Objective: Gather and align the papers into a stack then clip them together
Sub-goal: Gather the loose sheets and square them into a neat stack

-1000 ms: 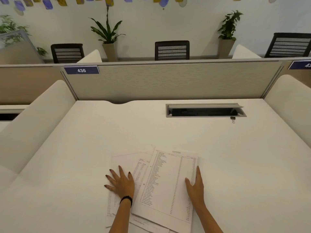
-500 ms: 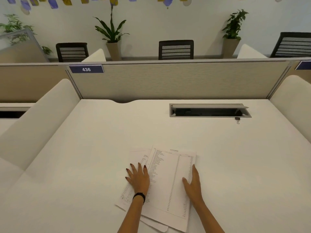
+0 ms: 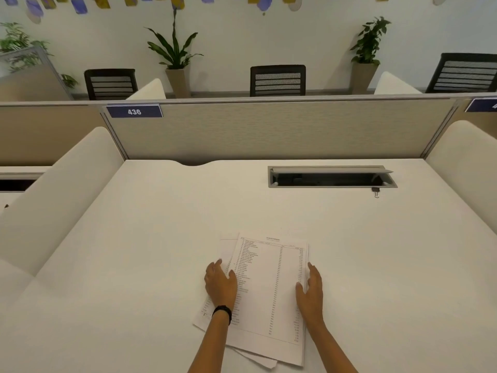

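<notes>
Several printed papers point(image 3: 269, 286) lie overlapped on the white desk point(image 3: 134, 265) near its front edge, the top sheet showing columns of small text. My left hand point(image 3: 221, 285) rests flat on the left side of the pile, fingers against the lower sheets that stick out there. My right hand point(image 3: 310, 288) presses along the right edge of the pile with straight fingers. A small black binder clip point(image 3: 376, 191) lies far back on the right, just in front of the cable slot.
An open grey cable slot point(image 3: 332, 176) is set into the desk at the back right. A beige partition point(image 3: 269, 130) with the label 436 closes the far side. White curved dividers point(image 3: 61, 189) flank the desk.
My left hand has slid right, pushing the spread lower sheets in under the top sheet. The pile is narrower. My right hand stayed at the right edge.
</notes>
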Available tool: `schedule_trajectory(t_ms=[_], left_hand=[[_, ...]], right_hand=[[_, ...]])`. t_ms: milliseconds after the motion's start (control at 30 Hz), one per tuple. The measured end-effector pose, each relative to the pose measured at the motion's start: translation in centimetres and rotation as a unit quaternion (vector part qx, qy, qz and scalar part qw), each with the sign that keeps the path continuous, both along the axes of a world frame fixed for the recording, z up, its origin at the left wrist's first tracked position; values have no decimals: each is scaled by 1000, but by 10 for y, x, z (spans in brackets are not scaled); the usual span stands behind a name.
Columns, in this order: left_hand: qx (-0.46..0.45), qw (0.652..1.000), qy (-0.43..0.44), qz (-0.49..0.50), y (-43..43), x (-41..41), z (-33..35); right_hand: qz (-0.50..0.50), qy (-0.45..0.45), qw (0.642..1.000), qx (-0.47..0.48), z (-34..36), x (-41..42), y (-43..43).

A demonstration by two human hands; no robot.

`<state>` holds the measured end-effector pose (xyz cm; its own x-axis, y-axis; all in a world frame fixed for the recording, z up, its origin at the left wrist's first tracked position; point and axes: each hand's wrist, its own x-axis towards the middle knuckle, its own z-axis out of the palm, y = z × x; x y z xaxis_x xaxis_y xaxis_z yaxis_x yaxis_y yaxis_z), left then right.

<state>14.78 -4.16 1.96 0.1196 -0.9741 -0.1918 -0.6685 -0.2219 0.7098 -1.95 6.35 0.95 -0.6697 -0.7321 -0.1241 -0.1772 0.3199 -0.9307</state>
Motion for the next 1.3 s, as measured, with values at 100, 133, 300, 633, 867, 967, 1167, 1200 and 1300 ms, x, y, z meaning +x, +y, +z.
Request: schedule_trajectory(t_ms=[100, 133, 300, 633, 867, 967, 1167, 1200, 1300], left_hand=[[1, 1000, 8, -4, -2, 1, 0], [3, 1000, 20, -3, -3, 1, 0], [21, 998, 67, -3, -6, 0, -1], [69, 976, 205, -3, -9, 9, -2], [33, 951, 301, -53, 0, 3, 20], [13, 943, 324, -73, 0, -3, 34], [-18, 933, 344, -101, -5, -15, 63], [-25, 931, 351, -97, -5, -17, 67], [-53, 926, 364, -82, -7, -23, 79]], right_hand=[[-21, -7, 1000, -17, -1, 3, 5], [-24, -12, 1000, -16, -2, 4, 5], [-13, -59, 998, -18, 3, 1, 1], [52, -111, 992, 1, 8, -12, -9], [16, -110, 994, 1, 13, -22, -10], [-1, -97, 995, -11, 14, -24, -6], [-18, -147, 988, -51, 25, -33, -6], [-12, -148, 987, -65, 31, -36, -7], [5, -123, 987, -107, 52, -42, -8]])
